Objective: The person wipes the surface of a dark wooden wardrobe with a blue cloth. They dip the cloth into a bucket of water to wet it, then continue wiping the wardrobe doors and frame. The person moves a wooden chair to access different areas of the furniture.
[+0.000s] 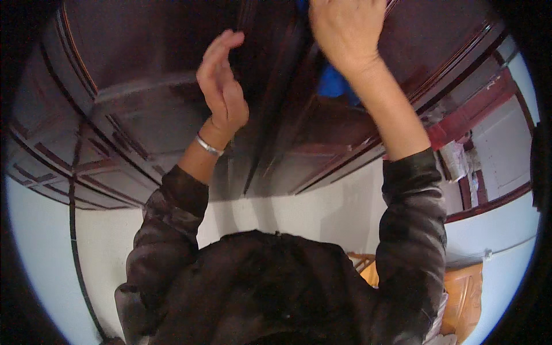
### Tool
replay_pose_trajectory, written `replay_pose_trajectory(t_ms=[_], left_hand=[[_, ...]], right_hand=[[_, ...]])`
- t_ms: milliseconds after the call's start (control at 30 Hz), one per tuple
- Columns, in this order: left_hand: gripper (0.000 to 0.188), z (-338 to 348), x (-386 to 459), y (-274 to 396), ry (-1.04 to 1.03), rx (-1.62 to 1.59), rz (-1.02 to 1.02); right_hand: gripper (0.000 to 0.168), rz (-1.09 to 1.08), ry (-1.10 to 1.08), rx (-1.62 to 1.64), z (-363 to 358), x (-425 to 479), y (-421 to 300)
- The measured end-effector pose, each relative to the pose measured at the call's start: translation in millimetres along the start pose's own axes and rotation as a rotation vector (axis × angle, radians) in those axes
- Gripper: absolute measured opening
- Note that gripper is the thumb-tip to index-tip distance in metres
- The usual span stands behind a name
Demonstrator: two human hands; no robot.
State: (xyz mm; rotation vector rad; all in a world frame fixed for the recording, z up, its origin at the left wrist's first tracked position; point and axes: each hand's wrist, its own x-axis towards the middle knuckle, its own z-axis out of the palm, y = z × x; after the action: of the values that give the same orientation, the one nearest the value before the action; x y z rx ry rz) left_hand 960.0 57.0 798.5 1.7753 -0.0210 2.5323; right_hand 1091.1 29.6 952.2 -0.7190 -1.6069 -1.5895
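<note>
A tall dark reddish-brown wooden wardrobe [142, 56] with panelled doors fills the upper part of the view. My left hand [223, 82] is raised before its doors, the palm turned inward, the fingers slightly bent and nothing in them; a silver bracelet is on that wrist. My right hand [348, 32] reaches up at the top edge, seen from its back. The fingers of that hand are cut off by the frame, so what they touch is hidden. Behind the right wrist a bright blue thing [331, 82], which may be cloth, shows against the dark wood.
A red-framed piece of furniture [468, 114] with several items on it stands at the right. Lower right is a carved orange-brown wooden piece of furniture [463, 297]. A pale floor [302, 211] lies below the wardrobe, between my arms.
</note>
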Motion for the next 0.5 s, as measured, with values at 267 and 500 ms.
replay_pose_trajectory(t_ms=[267, 500], left_hand=[[0.039, -34.4, -2.6, 17.7, 0.117, 0.077, -0.03], [0.04, -62.5, -54.8, 29.0, 0.064, 0.246, -0.252]], right_hand=[[0.023, -0.097, -0.667, 0.166, -36.4, -179.9, -126.0], [0.031, -0.28, -1.053, 0.473, -54.0, -353.5, -230.8]])
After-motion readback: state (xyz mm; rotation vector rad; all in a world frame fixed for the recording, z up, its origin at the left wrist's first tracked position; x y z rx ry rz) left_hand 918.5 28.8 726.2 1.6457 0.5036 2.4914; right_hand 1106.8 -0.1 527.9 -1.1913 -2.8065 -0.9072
